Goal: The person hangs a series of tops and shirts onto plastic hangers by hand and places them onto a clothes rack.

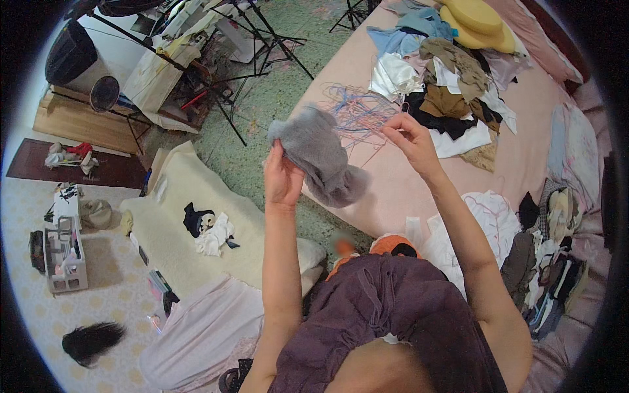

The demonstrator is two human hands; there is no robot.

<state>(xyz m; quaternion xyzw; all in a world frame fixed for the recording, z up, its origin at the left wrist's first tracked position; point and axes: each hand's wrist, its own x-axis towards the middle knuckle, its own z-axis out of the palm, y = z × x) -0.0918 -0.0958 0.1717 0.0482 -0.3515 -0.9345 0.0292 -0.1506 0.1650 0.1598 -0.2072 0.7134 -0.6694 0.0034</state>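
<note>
My left hand (pixel 283 179) grips a fuzzy grey garment (pixel 319 152), which hangs over the floor and the near edge of the bed (pixel 383 196). On the bed lies a tangled heap of thin pink and blue clothes hangers (pixel 361 110). My right hand (pixel 410 142) is at the right side of this heap, thumb and forefinger pinched together at a hanger's thin end; whether they hold it is hard to tell. Behind the right hand, a pile of brown, black and white clothes (pixel 447 100) spreads over the pink sheet.
A yellow hat-like item (pixel 479 24) lies at the bed's far end. Folded clothes (pixel 550 275) and white garments (pixel 486 221) are at the right. A cream-covered seat (pixel 236 196) with small black and white garments (pixel 214 231) stands left. Black tripods (pixel 275 42) stand on the green floor.
</note>
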